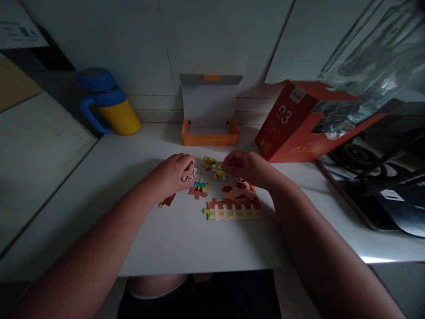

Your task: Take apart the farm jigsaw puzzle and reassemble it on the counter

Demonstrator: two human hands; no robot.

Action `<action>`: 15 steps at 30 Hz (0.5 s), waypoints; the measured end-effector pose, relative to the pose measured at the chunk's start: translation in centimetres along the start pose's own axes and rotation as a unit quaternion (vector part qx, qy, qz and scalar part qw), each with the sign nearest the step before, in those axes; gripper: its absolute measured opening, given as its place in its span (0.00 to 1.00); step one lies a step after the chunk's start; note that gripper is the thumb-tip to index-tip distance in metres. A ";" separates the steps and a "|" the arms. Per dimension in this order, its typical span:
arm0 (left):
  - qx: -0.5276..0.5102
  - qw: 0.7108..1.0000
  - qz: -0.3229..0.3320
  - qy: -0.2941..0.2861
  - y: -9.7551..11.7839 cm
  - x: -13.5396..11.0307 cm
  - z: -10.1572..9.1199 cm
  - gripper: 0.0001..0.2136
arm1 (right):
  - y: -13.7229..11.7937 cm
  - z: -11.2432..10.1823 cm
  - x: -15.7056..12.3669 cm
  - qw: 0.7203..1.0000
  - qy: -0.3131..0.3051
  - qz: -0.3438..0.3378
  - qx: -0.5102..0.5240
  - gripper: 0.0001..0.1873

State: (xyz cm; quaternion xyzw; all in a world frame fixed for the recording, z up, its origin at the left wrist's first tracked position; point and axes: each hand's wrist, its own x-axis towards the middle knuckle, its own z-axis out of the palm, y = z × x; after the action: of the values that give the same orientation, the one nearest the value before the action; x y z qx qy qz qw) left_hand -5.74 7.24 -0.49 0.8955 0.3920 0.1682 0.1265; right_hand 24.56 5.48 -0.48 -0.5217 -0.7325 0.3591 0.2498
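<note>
**A:** What is the left hand doing?

**B:** It is closing round a piece, pinching it between thumb and fingers just over the table.

**A:** And the right hand?

**B:** It is hanging knuckles up with its fingers bent, and the tips are reaching the yellow-green pieces. I cannot tell whether it is gripping one, because the fingers are hiding that.

**A:** Where is the puzzle lying?

**B:** It is lying flat near the middle of the table, under and just in front of the right wrist. A fence row is showing along its near edge, with brown-and-cream patches above.

**A:** Is anything lying between the hands?

**B:** A teal-and-orange bit is lying there, just below the held piece and apart from the puzzle. A reddish strip is poking out from under the left wrist.

**A:** What is standing behind?

**B:** An orange box is sitting open against the wall, its lid standing up. A red box is leaning to the right of it, and a yellow jug with a blue lid is standing far left. A clear bag is hanging over the red box, and a dark hob is lying on the right.
</note>
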 end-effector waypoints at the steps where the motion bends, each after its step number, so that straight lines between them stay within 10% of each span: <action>1: -0.001 1.000 0.000 0.000 0.0 0.0 0.0 0.17 | -0.3 0.2 0.0 1.000 0.001 -0.001 -0.007 0.08; 15: 0.004 1.000 -0.003 -0.001 0.0 -0.1 0.0 0.16 | -2.1 2.2 0.2 0.990 0.024 -0.006 -0.140 0.06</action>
State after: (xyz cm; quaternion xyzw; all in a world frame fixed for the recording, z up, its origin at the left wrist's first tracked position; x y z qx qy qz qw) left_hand -5.81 7.21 -0.53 0.8949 0.3955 0.1654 0.1241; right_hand 21.63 4.64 -0.19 -0.5555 -0.7725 0.2388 0.1939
